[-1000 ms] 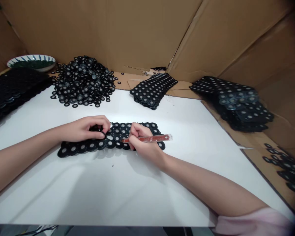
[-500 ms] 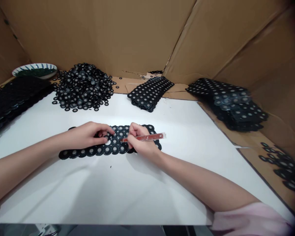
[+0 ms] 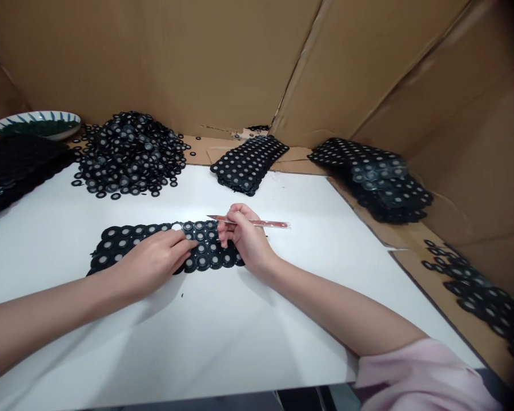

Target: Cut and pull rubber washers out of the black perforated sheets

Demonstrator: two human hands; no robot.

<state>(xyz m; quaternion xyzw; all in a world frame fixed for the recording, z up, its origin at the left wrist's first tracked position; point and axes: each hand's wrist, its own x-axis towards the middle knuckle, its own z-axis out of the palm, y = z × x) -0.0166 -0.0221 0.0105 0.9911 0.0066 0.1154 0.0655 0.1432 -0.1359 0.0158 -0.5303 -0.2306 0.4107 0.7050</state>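
A: Hands and workpiece?
B: Mid-table, near: left hand (image 3: 154, 265) flat on black sheet of joined rubber rings (image 3: 111, 245), fingers pressed together; right hand (image 3: 246, 242) pinching thin red-handled pointed tool (image 3: 261, 223), tip raised just above sheet.
A: Good technique?
B: Probably: press close beside the target ring, lower tip gently.
A: Surroundings?
B: Far left, heap of loose black rings (image 3: 126, 154); far centre, stack of black ring sheets (image 3: 251, 162); right, second such stack (image 3: 368, 180). No obstruction at tip.
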